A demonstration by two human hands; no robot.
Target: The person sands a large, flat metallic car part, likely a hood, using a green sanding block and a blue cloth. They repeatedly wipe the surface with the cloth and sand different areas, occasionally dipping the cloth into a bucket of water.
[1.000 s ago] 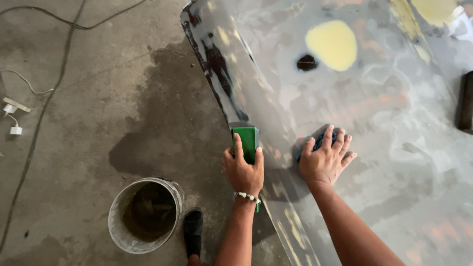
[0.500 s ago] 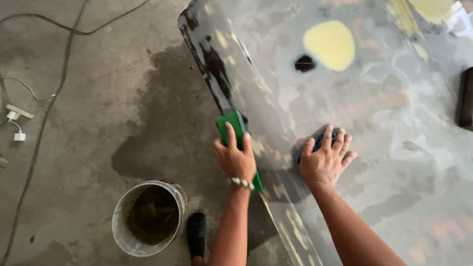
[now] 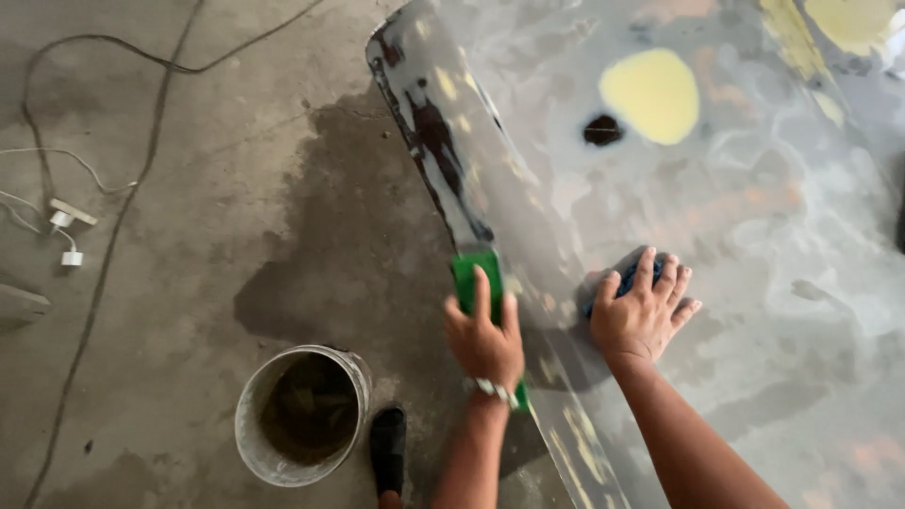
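A large grey sanded car body panel (image 3: pixel 754 245) with yellow filler patches fills the right side. My left hand (image 3: pixel 485 339) presses a green sanding block (image 3: pixel 471 273) flat against the panel's wet, dark-streaked left edge. My right hand (image 3: pixel 641 316) lies spread on the panel surface, palm down over a blue cloth or sponge (image 3: pixel 627 278) that shows only at my fingertips.
A grey bucket (image 3: pixel 302 415) of murky water stands on the concrete floor at lower left, beside my black shoe (image 3: pixel 386 452). A wet dark patch (image 3: pixel 349 236) spreads on the floor. Cables and a white plug (image 3: pixel 71 256) lie at far left.
My left hand with the green block has slid along the panel edge, up and then back down. My right hand has stayed in place.
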